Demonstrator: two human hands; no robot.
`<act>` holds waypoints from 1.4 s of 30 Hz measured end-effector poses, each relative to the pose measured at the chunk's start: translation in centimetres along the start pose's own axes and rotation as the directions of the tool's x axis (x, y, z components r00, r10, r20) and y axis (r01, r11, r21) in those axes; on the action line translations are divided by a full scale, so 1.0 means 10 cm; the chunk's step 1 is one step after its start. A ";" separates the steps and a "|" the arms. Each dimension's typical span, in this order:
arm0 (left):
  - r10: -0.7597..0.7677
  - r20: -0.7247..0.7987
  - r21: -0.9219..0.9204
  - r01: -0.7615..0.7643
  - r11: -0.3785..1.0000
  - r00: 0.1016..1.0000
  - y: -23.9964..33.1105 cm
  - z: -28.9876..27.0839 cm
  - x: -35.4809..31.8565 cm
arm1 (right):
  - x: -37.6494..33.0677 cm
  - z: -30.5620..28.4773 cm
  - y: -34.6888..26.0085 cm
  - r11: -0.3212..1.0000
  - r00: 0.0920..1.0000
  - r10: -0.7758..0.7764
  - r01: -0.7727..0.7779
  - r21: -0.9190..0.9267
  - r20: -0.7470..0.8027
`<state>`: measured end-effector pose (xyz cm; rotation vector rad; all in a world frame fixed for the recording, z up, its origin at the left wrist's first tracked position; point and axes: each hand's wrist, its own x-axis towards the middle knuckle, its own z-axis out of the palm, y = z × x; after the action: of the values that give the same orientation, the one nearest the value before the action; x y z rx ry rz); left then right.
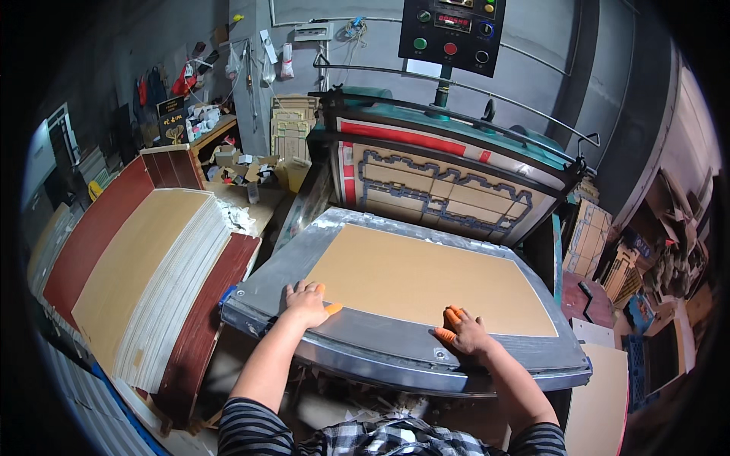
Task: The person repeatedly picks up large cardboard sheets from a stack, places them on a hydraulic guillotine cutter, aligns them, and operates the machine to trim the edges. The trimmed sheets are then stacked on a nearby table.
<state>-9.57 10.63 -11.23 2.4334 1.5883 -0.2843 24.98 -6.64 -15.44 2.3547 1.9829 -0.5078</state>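
Observation:
A brown cardboard sheet (pixel 433 277) lies flat on the grey metal platen (pixel 365 334) of a die-cutting press. At the sheet's near left corner, my left hand (pixel 306 304) rests with fingers spread, orange covers on the thumb and a finger. My right hand (pixel 465 332) lies at the near edge toward the right, fingers stretched out, also with orange finger covers. Both palms are down on the platen and neither hand grips anything. Behind the sheet stands the upright die board (pixel 441 190), with dark cutting outlines on it.
A tall stack of cardboard sheets (pixel 144 266) stands at the left between dark red boards (pixel 205 319). A control panel (pixel 450 34) with buttons rises above the press. More cut boards (pixel 587 239) lean at the right, and a cardboard sheet (pixel 601 403) lies at the lower right.

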 end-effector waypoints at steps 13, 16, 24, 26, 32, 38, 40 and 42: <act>0.384 0.012 0.074 -0.384 0.921 0.923 0.90 -0.05 0.11 | 0.25 -0.07 0.03 0.987 0.987 -0.075 0.095 0.133 -0.145; 0.426 0.067 0.025 -0.429 0.903 0.902 1.08 0.03 0.04 | 0.18 -0.20 0.10 0.996 0.981 0.089 -0.084 0.039 -0.172; 0.403 0.082 0.033 -0.407 0.913 0.911 1.03 0.25 0.06 | 0.25 -0.18 0.38 0.985 0.987 0.162 -0.163 0.053 0.023; 0.391 0.071 0.024 -0.393 0.919 0.918 0.98 0.32 0.08 | 0.45 -0.65 0.33 0.994 0.986 0.100 -0.092 0.065 -0.136; 0.371 0.029 0.034 -0.372 0.927 0.928 0.96 0.39 0.14 | 1.20 -2.89 -0.23 0.959 0.336 -0.265 0.192 -0.210 -0.904; 0.424 -0.024 0.103 -0.420 0.902 0.905 1.09 0.35 0.17 | 1.76 -4.40 -0.40 0.973 0.404 0.027 -0.220 -0.069 -0.914; 0.448 -0.062 0.048 -0.446 0.894 0.892 1.09 0.37 0.11 | 1.79 -4.41 -0.36 0.951 0.336 -0.013 -0.286 -0.115 -0.942; 0.433 -0.088 0.066 -0.428 0.901 0.897 1.04 0.39 0.10 | 1.86 -4.40 -0.40 0.952 0.314 -0.008 -0.287 -0.103 -0.949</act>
<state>0.20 6.28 -14.42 2.7859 1.0344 -0.1206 33.92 21.75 22.15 2.8319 1.7693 1.4621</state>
